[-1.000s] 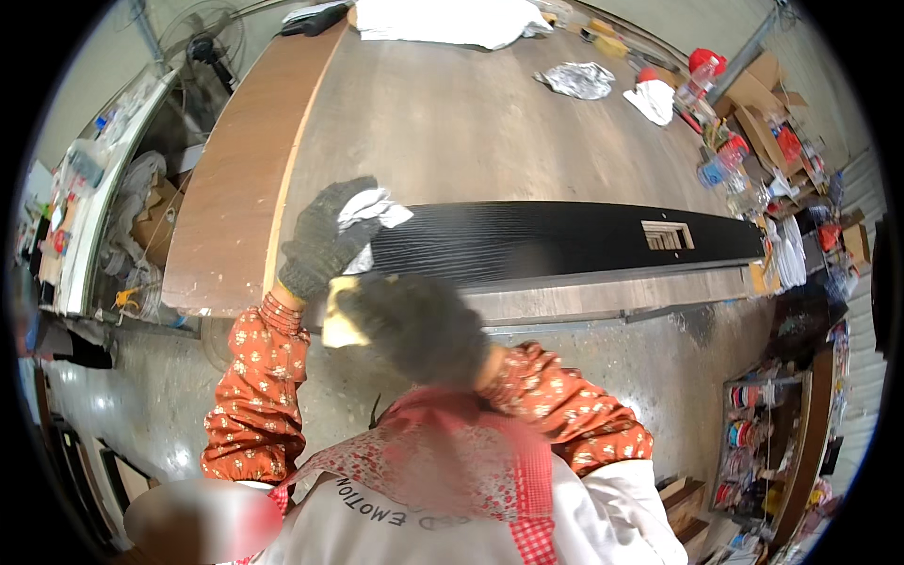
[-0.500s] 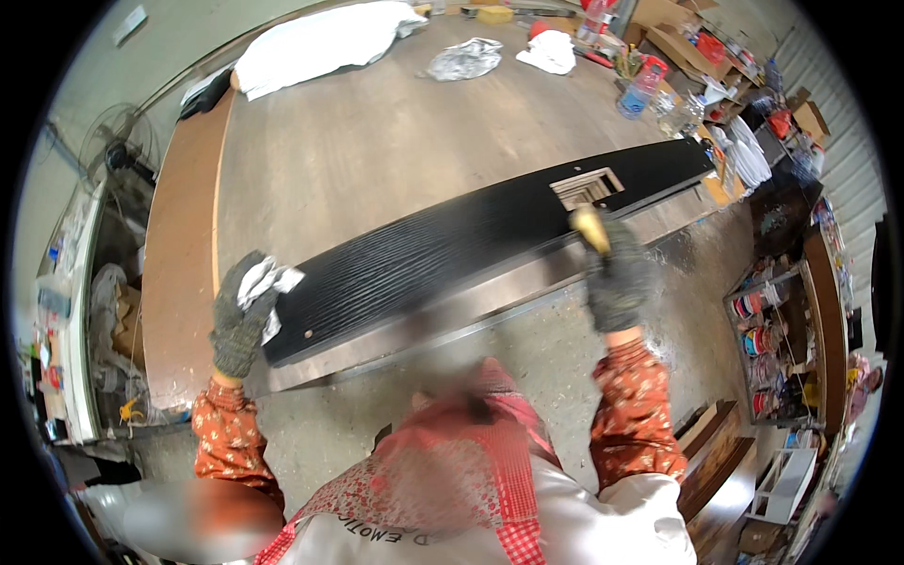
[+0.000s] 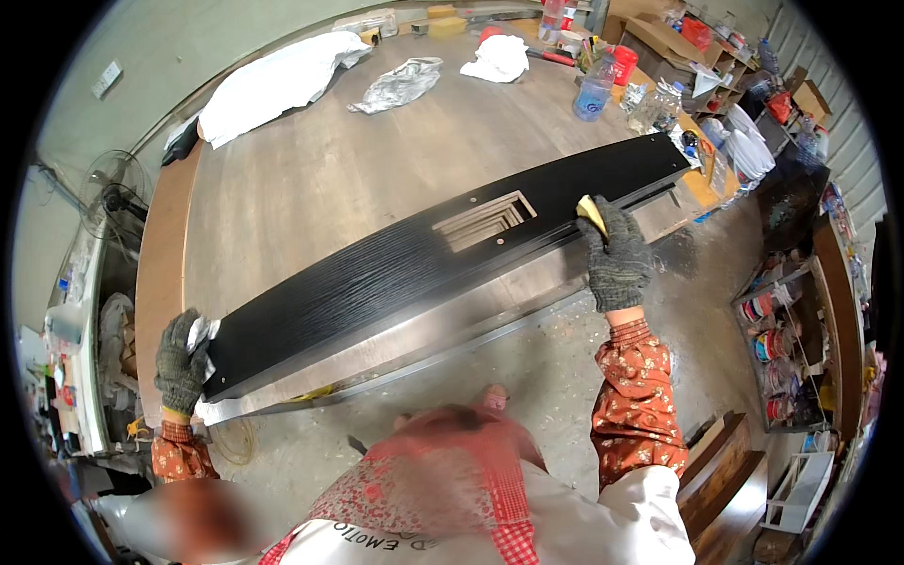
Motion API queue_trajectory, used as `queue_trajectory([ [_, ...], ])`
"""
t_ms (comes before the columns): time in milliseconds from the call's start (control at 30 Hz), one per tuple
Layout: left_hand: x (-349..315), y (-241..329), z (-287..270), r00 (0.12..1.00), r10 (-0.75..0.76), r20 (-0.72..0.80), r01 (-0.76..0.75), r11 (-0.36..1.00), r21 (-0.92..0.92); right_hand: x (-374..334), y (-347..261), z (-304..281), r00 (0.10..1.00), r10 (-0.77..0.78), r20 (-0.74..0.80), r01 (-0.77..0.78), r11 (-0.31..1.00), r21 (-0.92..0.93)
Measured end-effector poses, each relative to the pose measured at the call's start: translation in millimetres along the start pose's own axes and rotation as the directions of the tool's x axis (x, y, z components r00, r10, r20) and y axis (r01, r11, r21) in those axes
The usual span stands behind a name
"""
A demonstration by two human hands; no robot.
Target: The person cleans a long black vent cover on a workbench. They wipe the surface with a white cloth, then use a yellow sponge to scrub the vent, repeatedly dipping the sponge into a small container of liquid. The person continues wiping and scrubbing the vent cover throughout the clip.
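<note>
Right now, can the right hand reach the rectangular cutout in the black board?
Likely yes: the grey-gloved right hand, holding a yellow pad, is at the near edge of the board; nothing visible blocks the cutout.

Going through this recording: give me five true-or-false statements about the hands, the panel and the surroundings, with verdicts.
1. The left hand holds a white cloth at the left end of the black panel. True.
2. The right hand holds a yellow pad. True.
3. Both hands are bare. False: both wear dark gloves.
4. The panel's opening is round. False: the opening is rectangular.
5. The fan is at the picture's right. False: the fan is at its left.
</note>
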State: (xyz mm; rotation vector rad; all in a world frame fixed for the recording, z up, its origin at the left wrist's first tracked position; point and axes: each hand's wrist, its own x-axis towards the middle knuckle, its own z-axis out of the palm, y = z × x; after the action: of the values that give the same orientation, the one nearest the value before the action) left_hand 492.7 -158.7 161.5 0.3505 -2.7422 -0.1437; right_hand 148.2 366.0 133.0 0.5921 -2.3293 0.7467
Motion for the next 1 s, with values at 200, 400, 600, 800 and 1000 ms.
queue_trajectory([
  [200,78,118,29,0.987,-0.002,0.159,0.032,0.982,-0.185,-9,-89,21,0.927,-0.325,0.188,0.178,0.821,0.542],
  [400,84,109,31,0.964,-0.113,0.239,0.177,0.947,-0.268,-40,-153,40,0.710,-0.617,0.340,0.390,0.746,0.540],
  [600,49,41,5,0.962,-0.083,0.260,0.097,0.995,-0.039,-24,-34,36,0.983,-0.180,0.024,0.167,0.946,0.277],
  [800,28,6,-2,0.928,-0.096,0.359,0.205,0.938,-0.280,-91,-168,69,0.978,-0.201,0.054,0.147,0.849,0.507],
  [1000,43,3,-10,0.868,-0.015,0.496,0.239,0.890,-0.390,-147,-392,101,0.681,-0.713,0.168,0.515,0.629,0.583],
])
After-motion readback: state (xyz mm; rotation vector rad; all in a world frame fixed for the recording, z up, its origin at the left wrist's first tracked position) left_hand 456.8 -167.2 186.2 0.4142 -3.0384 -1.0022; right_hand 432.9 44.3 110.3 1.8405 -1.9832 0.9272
